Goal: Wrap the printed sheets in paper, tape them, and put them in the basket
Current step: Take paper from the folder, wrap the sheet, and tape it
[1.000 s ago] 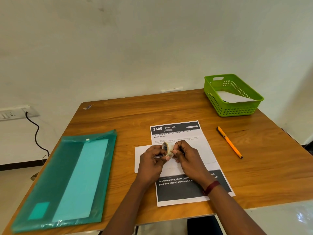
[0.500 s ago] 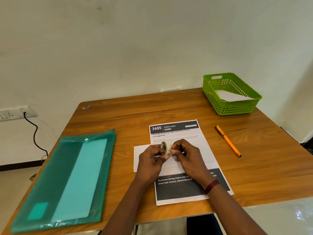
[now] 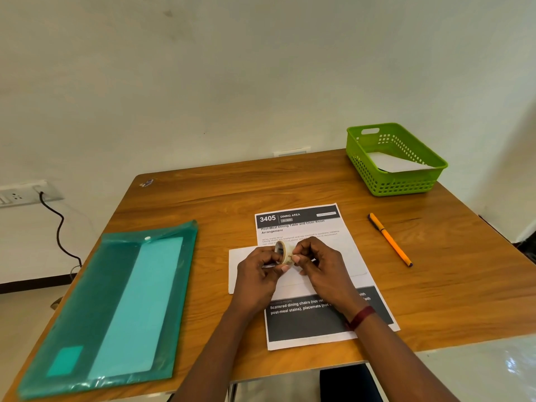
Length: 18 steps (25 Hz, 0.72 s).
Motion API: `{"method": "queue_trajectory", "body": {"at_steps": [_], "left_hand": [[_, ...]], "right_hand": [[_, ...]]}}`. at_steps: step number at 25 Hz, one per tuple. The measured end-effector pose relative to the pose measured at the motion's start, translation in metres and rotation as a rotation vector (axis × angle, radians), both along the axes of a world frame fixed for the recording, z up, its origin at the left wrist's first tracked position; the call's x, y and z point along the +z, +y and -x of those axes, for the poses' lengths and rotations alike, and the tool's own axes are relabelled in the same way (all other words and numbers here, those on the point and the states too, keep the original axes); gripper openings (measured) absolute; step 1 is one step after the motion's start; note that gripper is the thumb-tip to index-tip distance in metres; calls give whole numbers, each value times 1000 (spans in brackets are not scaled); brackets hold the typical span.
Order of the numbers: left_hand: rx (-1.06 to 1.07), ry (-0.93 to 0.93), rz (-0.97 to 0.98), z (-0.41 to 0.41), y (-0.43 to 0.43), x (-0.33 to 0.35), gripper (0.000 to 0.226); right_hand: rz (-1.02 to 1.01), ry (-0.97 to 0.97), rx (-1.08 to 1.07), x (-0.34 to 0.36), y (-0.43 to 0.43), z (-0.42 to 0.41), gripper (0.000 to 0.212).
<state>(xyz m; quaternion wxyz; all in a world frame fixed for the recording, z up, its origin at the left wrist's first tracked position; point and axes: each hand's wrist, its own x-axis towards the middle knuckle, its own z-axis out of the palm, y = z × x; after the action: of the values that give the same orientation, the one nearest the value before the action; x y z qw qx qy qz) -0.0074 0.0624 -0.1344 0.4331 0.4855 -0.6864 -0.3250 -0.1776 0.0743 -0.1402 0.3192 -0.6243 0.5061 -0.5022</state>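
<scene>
Wood-grain brown, the counter [image 3: 220, 198] stands against a plain pale wall [image 3: 232, 82], with a white socket strip [image 3: 17, 194] low on the left and a black cable [image 3: 59, 227] hanging from it. Glossy pale floor shows at the lower right.

One printed sheet [image 3: 313, 317] lies near the front edge, headed "3405 DINING AREA", with a dark band of white text across its lower part. Across its middle lies one plain white folded paper [image 3: 246, 256], sticking out to the left of the sheet. Above it both hands meet on one small roll of tape [image 3: 282, 250], held upright on its edge: the left hand [image 3: 255, 282] has its fingers [image 3: 268, 258] curled around the roll's left side, and the right hand [image 3: 322, 268] pinches the roll's rim with thumb and fingertips. A dark red band [image 3: 359, 317] circles the right wrist.

One translucent green folder [image 3: 116, 303] with a snap button lies on the left. One orange pen [image 3: 390, 239] lies to the right of the sheet, well apart from it. One green perforated basket [image 3: 394, 181] sits at the far right corner, holding a white wrapped packet [image 3: 397, 163].
</scene>
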Motion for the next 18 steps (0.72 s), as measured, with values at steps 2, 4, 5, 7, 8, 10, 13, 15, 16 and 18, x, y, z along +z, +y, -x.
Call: {"method": "queue_trajectory", "body": {"at_steps": [2, 4, 5, 7, 8, 10, 13, 15, 16, 18], "left_hand": [[1, -1, -6, 0, 0, -1, 12], [2, -4, -6, 0, -1, -1, 11], [2, -6, -4, 0, -1, -1, 11], [1, -10, 3, 0, -1, -1, 11], [4, -12, 9, 0, 0, -1, 11], [13, -20, 20, 0, -1, -2, 11], [13, -10, 15, 0, -1, -2, 11], [8, 2, 8, 1, 0, -1, 11], [7, 3, 6, 1, 0, -1, 11], [10, 4, -6, 1, 0, -2, 12]], "right_hand": [[0, -1, 0, 1, 0, 0, 11], [-6, 4, 6, 1, 0, -1, 12], [-6, 16, 9, 1, 0, -1, 11], [-6, 42, 13, 1, -1, -1, 10], [-7, 51, 15, 1, -1, -1, 10], [-10, 69, 16, 1, -1, -3, 11], [-9, 47, -2, 1, 0, -4, 13], [-32, -41, -15, 3, 1, -3, 10], [-50, -89, -22, 3, 1, -2, 10], [-79, -151, -30, 4, 1, -1, 9]]}}
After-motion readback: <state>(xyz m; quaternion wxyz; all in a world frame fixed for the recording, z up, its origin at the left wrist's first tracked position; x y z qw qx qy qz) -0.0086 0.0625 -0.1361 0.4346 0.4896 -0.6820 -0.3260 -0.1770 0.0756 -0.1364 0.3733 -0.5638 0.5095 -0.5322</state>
